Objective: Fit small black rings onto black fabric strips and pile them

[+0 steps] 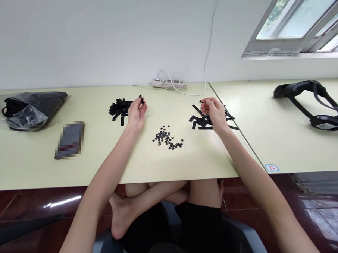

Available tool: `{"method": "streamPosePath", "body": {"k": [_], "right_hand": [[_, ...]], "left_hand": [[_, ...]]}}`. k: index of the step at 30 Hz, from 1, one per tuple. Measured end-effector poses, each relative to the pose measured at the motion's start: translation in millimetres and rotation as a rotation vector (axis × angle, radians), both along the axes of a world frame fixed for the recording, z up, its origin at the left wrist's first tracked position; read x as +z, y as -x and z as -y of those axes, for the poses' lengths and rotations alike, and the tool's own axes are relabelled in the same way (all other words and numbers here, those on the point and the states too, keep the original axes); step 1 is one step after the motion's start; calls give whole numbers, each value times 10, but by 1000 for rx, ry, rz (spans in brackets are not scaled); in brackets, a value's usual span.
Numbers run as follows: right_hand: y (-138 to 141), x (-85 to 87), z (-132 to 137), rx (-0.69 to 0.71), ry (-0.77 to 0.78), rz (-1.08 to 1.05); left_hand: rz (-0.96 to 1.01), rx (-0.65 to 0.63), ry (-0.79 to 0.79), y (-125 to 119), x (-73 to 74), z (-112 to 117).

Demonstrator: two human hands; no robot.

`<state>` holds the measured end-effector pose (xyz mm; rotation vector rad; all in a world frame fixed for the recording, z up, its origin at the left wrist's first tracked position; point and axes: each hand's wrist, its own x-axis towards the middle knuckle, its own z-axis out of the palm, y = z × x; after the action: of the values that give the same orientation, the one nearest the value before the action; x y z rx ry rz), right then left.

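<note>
My left hand (137, 112) is raised beside a heap of short black fabric strips (119, 108), its fingers closed on a small black piece (141, 99) too small to make out fully. Over a looser pile of black strips (204, 121), my right hand (213, 109) pinches with thumb and fingers. A dark tip shows at its fingertips, perhaps the end of a strip. Between the two hands, many small black rings (167, 137) lie scattered on the pale table (156, 163).
A clear plastic bag with black contents (32, 111) and a blurred dark flat object (70, 140) lie left. A power strip (169, 83) with a white cable (208, 50) sits against the wall. Right, past the table seam, is a black headset (312, 104) near a number label (271, 167).
</note>
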<state>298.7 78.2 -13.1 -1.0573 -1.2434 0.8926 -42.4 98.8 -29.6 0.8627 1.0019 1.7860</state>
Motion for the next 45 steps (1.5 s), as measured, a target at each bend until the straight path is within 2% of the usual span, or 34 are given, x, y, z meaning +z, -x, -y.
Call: {"method": "streamPosePath", "body": {"k": [1,3,5,8,12,14,16,17,18,20,23,26,28,30,32,35,38,45], "right_hand": [[-63,-1,-37,-39,11,37],[-153,0,-67,-86,19,178],[-180,-8,-44,-83,8,426],[-138,-53,34,42,-60,827],[-78,-120,103,226,-78,1044],[-63,-138,109,230,-82,1074],[-46,-154,105,209,-100,1085],[-34,-163,102,200,-113,1087],[-19,-174,99,191,-130,1089],[20,-194,93,168,-168,1084],[108,-191,102,136,-199,996],[237,-126,153,190,-129,717],[329,-71,211,273,-51,500],[405,-31,272,337,-25,375],[451,-17,322,387,-4,281],[476,-30,363,431,13,200],[483,-44,387,422,-26,212],[494,-33,463,218,-358,556]], "left_hand": [[-126,-45,-63,121,-41,-94],[-243,-113,-141,340,-83,-257],[-332,-162,-209,511,-83,-365],[-353,-150,-260,670,-80,-404],[-303,-94,-263,674,-120,-255],[-175,-48,-218,576,-83,-121],[337,86,-50,437,21,19],[507,113,7,363,90,82],[605,123,43,291,161,136],[635,124,107,155,283,212],[455,30,240,-63,368,285],[106,-145,285,-345,370,409],[-226,-337,177,-544,362,542],[-499,-523,21,-712,353,684],[-663,-581,-80,-818,336,790],[-745,-547,-125,-859,292,835],[-787,-500,-142,-818,252,790],[-774,-541,-162,-768,266,738]]}}
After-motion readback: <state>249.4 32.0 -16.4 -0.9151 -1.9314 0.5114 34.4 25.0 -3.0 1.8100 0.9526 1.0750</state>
